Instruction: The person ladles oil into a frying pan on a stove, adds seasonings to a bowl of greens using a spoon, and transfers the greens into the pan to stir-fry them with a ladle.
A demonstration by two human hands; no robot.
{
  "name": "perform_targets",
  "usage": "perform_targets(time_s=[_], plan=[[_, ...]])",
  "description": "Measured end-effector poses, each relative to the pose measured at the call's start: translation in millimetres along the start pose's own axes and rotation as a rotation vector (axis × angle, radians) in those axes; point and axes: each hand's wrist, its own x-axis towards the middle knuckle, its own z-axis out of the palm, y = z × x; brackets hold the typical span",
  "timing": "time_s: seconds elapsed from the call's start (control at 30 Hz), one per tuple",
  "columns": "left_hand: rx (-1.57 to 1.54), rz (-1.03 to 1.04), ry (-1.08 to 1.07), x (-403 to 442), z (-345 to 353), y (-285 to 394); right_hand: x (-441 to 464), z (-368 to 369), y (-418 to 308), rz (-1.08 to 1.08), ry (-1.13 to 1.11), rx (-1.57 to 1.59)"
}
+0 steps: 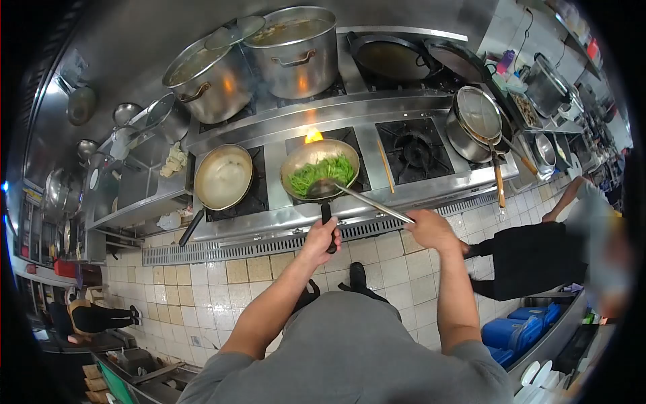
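Observation:
My left hand (321, 241) is closed round the black handle of a wok (296, 161) on the front burner. Green leafy vegetables (330, 170) lie in that wok, and a flame (313, 135) rises behind its far rim. In my right hand (432, 231) is the end of a long metal ladle (374, 205), whose bowl rests among the greens at the wok's near side. To the left, a second pan (224, 176) holds pale liquid, its handle pointing toward me.
Two large stockpots (296, 60) stand behind. A wooden stick (386, 167) lies beside a bare burner (413, 150). Strainers rest on a pot (464, 138) at right. A person in a black apron (538, 261) stands close on the right; another person (94, 316) is at far left.

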Motion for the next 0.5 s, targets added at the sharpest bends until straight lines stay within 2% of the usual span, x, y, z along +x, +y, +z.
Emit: perform_targets(time_s=[0.07,0.17,0.23,0.3,0.37,0.43,0.47,0.5], plan=[[0.049,0.052,-0.022,15.4,-11.2,-36.3,12.8,20.8,-18.5,0.046,0.084,-0.048],[0.126,0.115,-0.071,1.3,-35.9,-88.2,23.5,87.2,-4.9,0.088,0.23,-0.047],[0.104,0.097,-0.004,1.8,-36.8,-82.3,17.2,100.9,-5.6,0.089,0.28,-0.002],[0.232,0.175,0.009,24.8,-36.6,-63.8,-0.7,111.6,-6.0,0.109,0.169,0.228],[0.224,0.132,0.004,24.7,-20.5,-34.2,-12.2,96.8,-1.2,0.078,0.188,0.276],[0.312,0.004,0.047,-1.5,-10.5,-26.5,-20.5,62.1,11.5,-0.077,0.073,0.259],[0.315,0.01,0.047,-18.7,-3.2,-21.7,-26.5,40.1,14.7,-0.081,0.079,0.26],[0.205,-0.026,0.04,-38.6,3.9,-19.8,-35.6,17.3,16.9,-0.086,0.035,0.171]])
